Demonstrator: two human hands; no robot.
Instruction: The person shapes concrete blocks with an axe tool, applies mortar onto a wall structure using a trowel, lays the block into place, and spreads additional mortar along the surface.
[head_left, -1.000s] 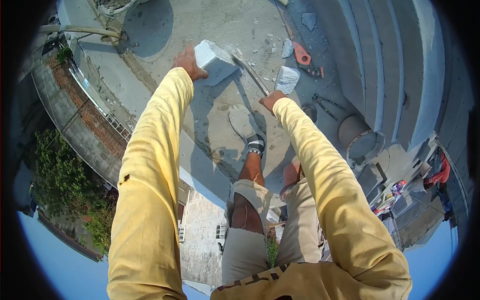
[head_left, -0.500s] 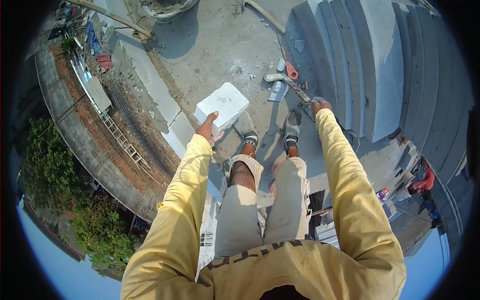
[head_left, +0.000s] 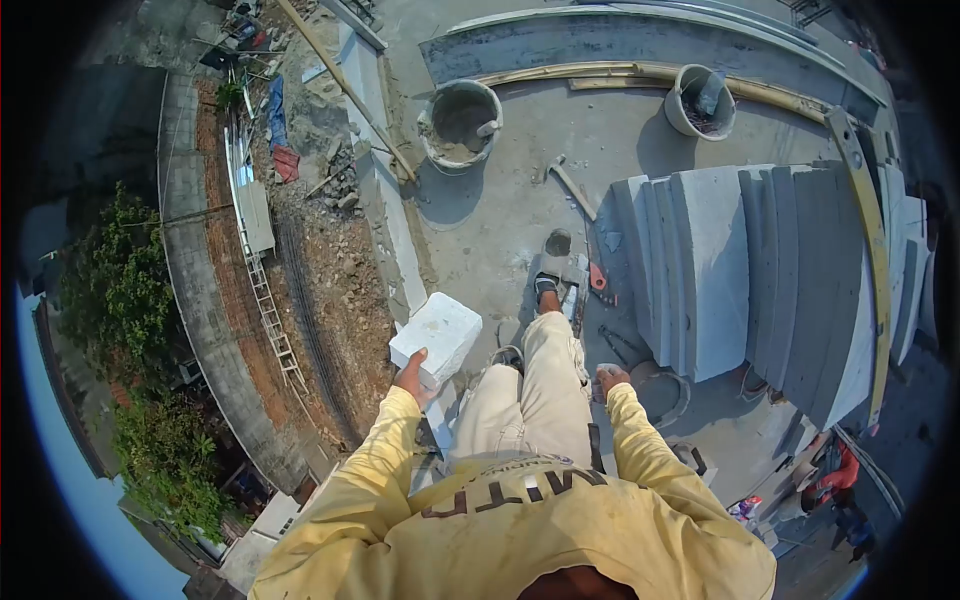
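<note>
My left hand grips a white block at its lower edge, with the thumb on top. The block is off the floor, left of my legs. On the other side of my legs, my right hand has its fingers closed; what it holds is too small to make out. Past my forward foot, a hammer lies on the concrete floor. A red-orange tool handle lies to the right of that foot.
Two buckets stand ahead. Grey-white slabs lean in a row at right, with a yellow straightedge across them. At left is a drop past the ledge, with a ladder. A person is at lower right.
My left hand took hold of the block and lifted it toward my body. My right hand drew back with the hammer-like tool, which is no longer clearly visible. The view has risen, showing both buckets.
</note>
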